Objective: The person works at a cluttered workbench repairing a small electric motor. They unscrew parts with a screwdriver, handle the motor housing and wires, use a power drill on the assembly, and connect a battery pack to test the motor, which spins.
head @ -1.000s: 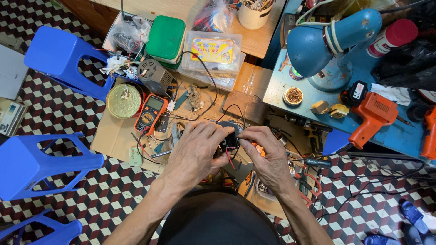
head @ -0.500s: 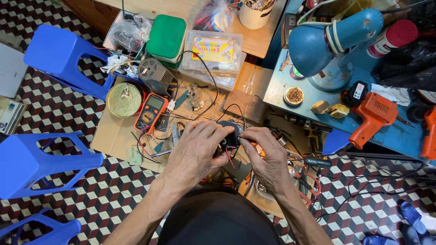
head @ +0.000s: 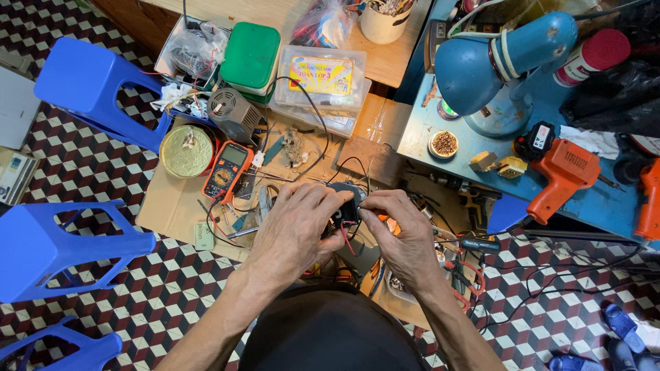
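While both hands close around it, the small black part (head: 346, 206) sits low in the middle of the view, just above the person's lap and over the near edge of the cardboard sheet (head: 172, 199). The left hand (head: 295, 223) wraps it from the left with fingers curled over its top; the right hand (head: 405, 233) pinches its right side with thumb and fingertips. Both grips are closed on the part. Thin red and black wires (head: 344, 237) hang from its underside.

Judgement: the part looks light and rigid, with fragile leads; it is best held by the body, not the wires. Most of it is hidden by the fingers, so its long axis and facing cannot be told with certainty; the wires point down toward the person.

Farther out on the cardboard lie an orange meter (head: 228, 170), a round tin (head: 185, 151) and a grey motor (head: 234, 113). Beyond these stand a green-lidded box (head: 251, 55) and a clear plastic case (head: 322, 79). To the right, a blue desk lamp (head: 498, 58) and an orange drill (head: 560, 172) rest on a blue table (head: 419, 137). Blue stools (head: 82, 82) stand on the left.
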`<state>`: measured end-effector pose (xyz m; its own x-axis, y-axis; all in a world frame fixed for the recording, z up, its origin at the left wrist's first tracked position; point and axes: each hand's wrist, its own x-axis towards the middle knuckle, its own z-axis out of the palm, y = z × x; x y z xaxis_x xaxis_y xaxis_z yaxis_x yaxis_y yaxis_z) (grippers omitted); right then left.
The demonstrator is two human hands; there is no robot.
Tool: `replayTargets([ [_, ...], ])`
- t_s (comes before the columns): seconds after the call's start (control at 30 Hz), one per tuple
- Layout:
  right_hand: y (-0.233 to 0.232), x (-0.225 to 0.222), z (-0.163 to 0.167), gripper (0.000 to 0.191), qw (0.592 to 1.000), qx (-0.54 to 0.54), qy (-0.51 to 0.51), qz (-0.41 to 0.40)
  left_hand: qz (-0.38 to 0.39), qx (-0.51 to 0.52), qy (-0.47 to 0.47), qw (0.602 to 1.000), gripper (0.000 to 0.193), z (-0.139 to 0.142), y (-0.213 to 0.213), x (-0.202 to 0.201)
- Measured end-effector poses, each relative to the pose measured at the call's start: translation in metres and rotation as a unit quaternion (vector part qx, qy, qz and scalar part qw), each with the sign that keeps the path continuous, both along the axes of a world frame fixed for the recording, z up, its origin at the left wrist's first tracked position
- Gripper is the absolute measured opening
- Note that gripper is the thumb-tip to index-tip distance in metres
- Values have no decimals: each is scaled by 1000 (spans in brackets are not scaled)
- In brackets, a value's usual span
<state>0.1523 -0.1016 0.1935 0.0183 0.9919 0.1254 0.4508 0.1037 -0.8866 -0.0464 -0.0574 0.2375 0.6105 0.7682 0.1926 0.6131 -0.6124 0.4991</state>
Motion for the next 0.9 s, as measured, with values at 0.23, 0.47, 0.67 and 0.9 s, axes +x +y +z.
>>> replayTargets([
  [0.23, 3, 3, -4, 13, 1000, -13, 19, 11, 2, -7, 5, 1000, 60, 1, 0, 0],
  [0.47, -1, 4, -7, 17, 1000, 7, 12, 13, 2, 2, 0, 1000, 62, 2, 1, -1],
  [0.67, 1, 0, -4, 15, 1000, 15, -19, 5, 3, -13, 8, 1000, 62, 4, 0, 0],
  [0.9, 0, 1, -3, 18, 999, 34, -28, 17, -3, -10, 7, 1000, 63, 4, -1, -3],
])
